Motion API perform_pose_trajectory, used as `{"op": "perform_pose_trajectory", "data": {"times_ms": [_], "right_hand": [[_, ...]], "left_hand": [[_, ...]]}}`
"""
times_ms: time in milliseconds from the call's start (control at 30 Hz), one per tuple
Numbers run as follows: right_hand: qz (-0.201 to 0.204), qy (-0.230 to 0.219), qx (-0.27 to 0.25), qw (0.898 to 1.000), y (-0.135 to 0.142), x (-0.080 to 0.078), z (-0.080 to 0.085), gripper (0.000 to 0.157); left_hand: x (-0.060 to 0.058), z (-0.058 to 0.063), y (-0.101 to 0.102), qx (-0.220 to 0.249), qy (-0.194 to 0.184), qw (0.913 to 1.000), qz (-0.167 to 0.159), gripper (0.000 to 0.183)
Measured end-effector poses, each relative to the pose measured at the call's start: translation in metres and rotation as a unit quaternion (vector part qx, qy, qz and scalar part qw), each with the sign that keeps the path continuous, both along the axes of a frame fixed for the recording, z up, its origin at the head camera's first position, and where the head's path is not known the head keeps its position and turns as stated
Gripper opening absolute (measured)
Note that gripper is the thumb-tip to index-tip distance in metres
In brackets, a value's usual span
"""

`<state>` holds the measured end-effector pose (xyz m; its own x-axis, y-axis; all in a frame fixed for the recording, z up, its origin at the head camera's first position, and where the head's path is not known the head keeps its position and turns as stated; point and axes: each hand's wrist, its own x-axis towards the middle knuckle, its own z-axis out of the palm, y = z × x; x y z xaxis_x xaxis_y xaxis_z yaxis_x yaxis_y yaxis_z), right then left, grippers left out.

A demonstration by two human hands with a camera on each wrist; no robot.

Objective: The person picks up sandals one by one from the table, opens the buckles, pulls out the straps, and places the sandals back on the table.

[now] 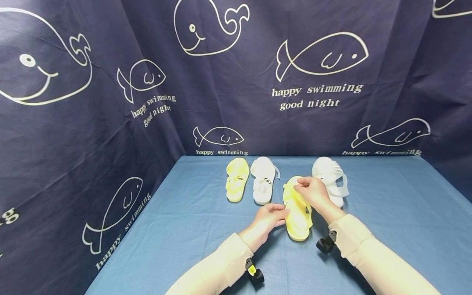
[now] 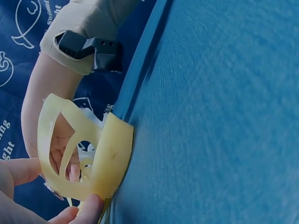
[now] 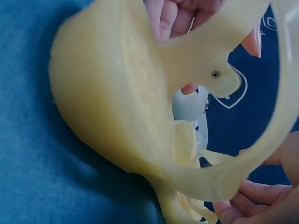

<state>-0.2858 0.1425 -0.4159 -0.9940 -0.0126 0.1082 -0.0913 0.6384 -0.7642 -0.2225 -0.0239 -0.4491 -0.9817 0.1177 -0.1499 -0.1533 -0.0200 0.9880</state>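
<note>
Near the table's middle right, a yellow sandal (image 1: 298, 223) rests sole-down, its strap with a metal snap visible up close in the right wrist view. My left hand (image 1: 267, 221) reaches its left side and pinches the strap edge there between thumb and fingers. From the far right, my right hand (image 1: 313, 191) pinches the strap near the sandal's far end. A white sandal (image 1: 336, 189) stands just behind that hand and is partly covered by it. In the left wrist view, the yellow heel (image 2: 114, 154) shows beside the fingers.
Farther left stand another yellow sandal (image 1: 237, 180) and another white sandal (image 1: 262, 182), side by side. A blue cloth covers the table (image 1: 177, 217). Dark curtains (image 1: 236, 90) with whale and fish drawings hang behind and at the left. Each wrist carries a small black camera.
</note>
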Motion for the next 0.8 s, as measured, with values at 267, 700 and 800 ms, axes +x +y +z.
{"op": "perform_pose_trajectory", "data": {"times_ms": [267, 700, 800], "right_hand": [[0.011, -0.016, -0.05, 0.999, 0.0, 0.018, 0.004, 0.044], [-0.027, -0.078, -0.189, 0.978, 0.004, 0.058, 0.006, 0.053], [-0.027, -0.097, -0.202, 0.974, 0.005, 0.067, 0.003, 0.056]], "left_hand": [[0.004, 0.001, 0.0, 0.0, -0.003, 1.0, -0.003, 0.039], [0.011, 0.002, 0.0, -0.003, -0.025, 0.9996, -0.014, 0.043], [0.013, 0.003, -0.001, 0.005, -0.03, 0.9995, -0.012, 0.042]]}}
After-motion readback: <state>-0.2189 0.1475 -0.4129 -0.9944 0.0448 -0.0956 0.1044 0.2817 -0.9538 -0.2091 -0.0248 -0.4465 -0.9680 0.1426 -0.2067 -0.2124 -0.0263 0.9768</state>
